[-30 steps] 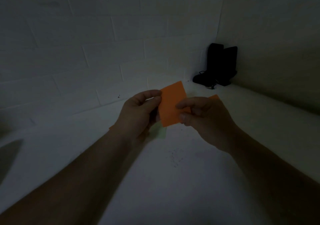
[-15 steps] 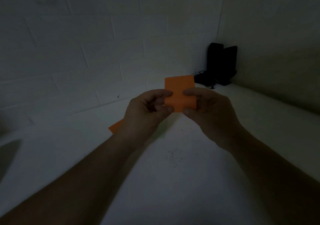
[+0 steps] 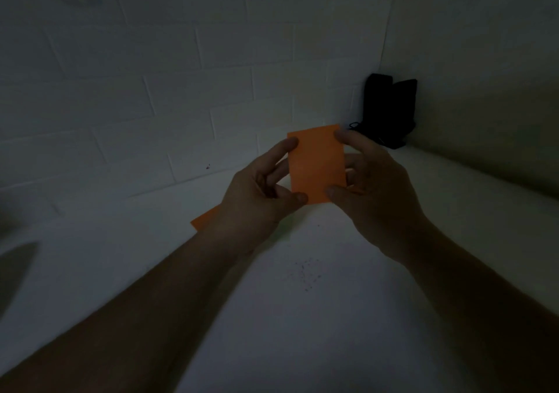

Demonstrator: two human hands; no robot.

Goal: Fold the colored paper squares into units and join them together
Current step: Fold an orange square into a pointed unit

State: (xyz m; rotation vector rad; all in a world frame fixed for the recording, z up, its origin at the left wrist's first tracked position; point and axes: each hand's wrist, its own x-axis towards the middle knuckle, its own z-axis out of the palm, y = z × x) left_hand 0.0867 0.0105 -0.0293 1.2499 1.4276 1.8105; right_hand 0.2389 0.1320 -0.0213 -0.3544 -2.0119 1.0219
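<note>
An orange paper [image 3: 316, 164] is held upright in the air over the white table [image 3: 302, 317], in dim light. My left hand [image 3: 260, 199] pinches its left edge, forefinger at the top corner and thumb at the bottom corner. My right hand [image 3: 375, 189] pinches the right edge in the same way. A second orange paper [image 3: 204, 220] lies flat on the table, mostly hidden behind my left wrist.
A black object [image 3: 388, 109] with a cord stands in the far right corner where the brick wall [image 3: 151, 90] meets the side wall. Small dark specks [image 3: 307, 273] mark the table in front of me.
The orange paper has turned from a slanted pose to upright and risen a little. Both hands have shifted their grip from its middle to its side edges and corners.
</note>
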